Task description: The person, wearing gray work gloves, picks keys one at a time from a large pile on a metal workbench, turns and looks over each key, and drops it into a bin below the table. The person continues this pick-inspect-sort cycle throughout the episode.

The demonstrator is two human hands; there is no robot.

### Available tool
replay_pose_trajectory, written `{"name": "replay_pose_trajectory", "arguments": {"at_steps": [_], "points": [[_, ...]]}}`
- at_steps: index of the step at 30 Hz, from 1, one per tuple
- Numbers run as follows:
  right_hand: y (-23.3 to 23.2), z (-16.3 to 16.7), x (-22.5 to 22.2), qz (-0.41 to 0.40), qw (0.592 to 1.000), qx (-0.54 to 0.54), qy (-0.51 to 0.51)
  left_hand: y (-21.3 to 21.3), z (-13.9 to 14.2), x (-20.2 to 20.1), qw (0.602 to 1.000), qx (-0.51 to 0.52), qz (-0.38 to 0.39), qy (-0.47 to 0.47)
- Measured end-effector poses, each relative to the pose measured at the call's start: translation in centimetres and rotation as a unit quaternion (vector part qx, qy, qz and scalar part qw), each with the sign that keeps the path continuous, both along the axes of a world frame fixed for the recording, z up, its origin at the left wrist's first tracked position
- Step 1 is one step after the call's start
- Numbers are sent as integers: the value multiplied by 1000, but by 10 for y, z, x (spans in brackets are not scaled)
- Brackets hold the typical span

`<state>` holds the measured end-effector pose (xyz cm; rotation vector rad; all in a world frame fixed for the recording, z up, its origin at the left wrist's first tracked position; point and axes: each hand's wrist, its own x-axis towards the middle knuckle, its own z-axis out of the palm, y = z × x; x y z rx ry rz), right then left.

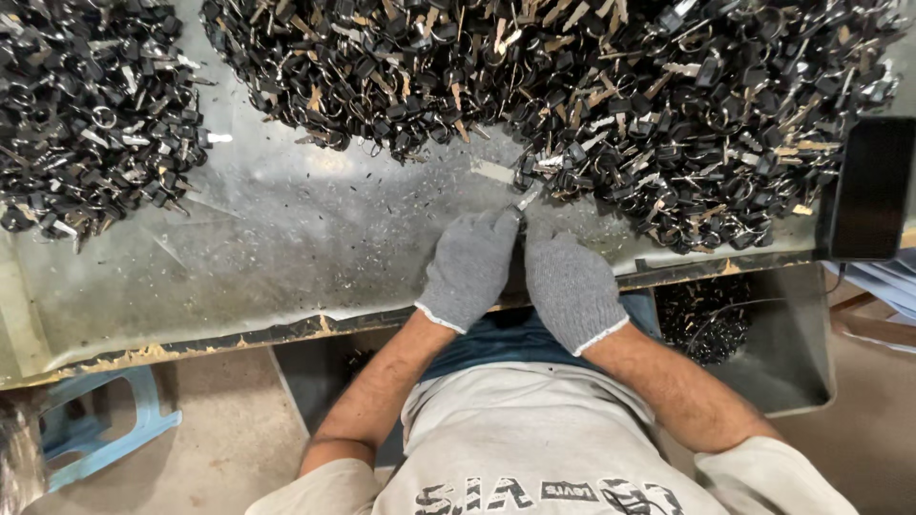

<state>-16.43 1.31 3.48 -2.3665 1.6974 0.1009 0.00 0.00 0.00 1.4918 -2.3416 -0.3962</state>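
Bright, even light falls from above onto the counter [286,238], whose grey metal sheet shows a pale, hazy glare left of the gloved hands. Shadows stay short and soft beneath the key heaps [572,67]. The wide lens bends the counter's edge; focus is sharp throughout.

This is looking like a small workshop or factory bench: a worn, scratched metal worktable [286,248] is carrying great heaps of black-headed keys [592,86], with metal filings lying scattered over its surface. A metal bin [792,353] is sitting under the table's chipped edge, and a blue plastic stool [114,420] is standing on the bare floor.
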Motion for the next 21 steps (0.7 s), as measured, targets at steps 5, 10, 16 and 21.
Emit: {"name": "replay_pose_trajectory", "arguments": {"at_steps": [5,10,16,21], "points": [[-2,11,-5,22,1000,-1,2,-13,12,3,995,69,40,64],[-17,14,-15,-7,978,198,-62,-10,11,7,993,88,50,61],[-6,-2,-1,-10,998,68,4,-1,-6,9,999,-37,-21,18],[-26,1,-17,-6,977,181,-116,-2,-3,10,998,3,17,60]]}}
